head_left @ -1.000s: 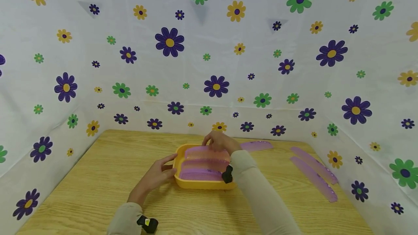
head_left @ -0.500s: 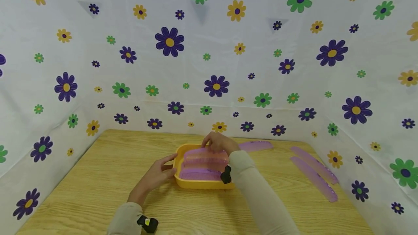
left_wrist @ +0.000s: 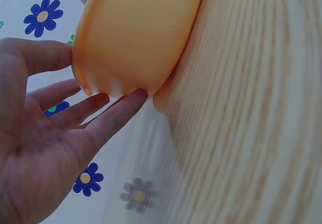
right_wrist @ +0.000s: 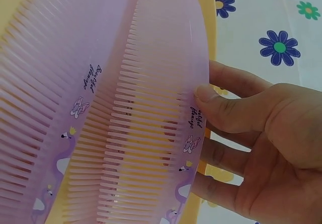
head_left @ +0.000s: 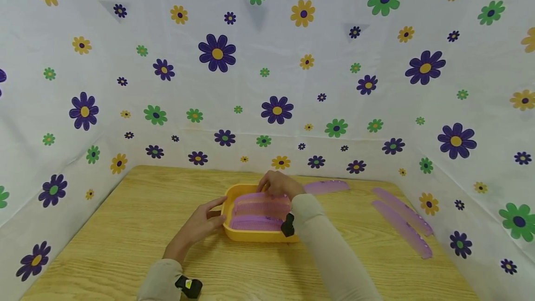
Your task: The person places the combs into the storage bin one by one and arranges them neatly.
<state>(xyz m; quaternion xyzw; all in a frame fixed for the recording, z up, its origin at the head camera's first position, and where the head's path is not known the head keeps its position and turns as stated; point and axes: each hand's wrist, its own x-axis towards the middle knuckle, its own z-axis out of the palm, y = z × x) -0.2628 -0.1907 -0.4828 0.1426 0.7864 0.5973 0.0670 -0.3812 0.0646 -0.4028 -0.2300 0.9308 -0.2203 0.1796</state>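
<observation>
Two hands share one yellow tray (head_left: 259,237), which sits on the wooden table (head_left: 167,208). The left hand (head_left: 202,223) is at one rounded end, probably to keep the tray from sliding or turning while the other hand works inside it. Its thumb and fingers are spread well apart and only gently bent, the tips touching the rim and outer wall, with a gap between palm and plastic; it looks like a light brace rather than a tight grasp.

The right hand (head_left: 279,184) reaches over the far side of the tray and pinches the held comb (right_wrist: 186,88) by its solid back edge: thumb on the upper face, forefinger passing behind, the two closed on the plastic, the lower fingers slightly parted. Holding it by the back likely spares the thin teeth, which point toward the person. This comb is in the tray, behind the front comb (head_left: 255,223), which lies along the near wall. More teeth seem to show beneath the held one; I cannot tell whether they belong to another comb.

Outside the tray, a back comb (head_left: 328,186) lies near the table's rear edge, and two side combs (head_left: 402,229) lie slanted on the right, one beside the other, untouched.
</observation>
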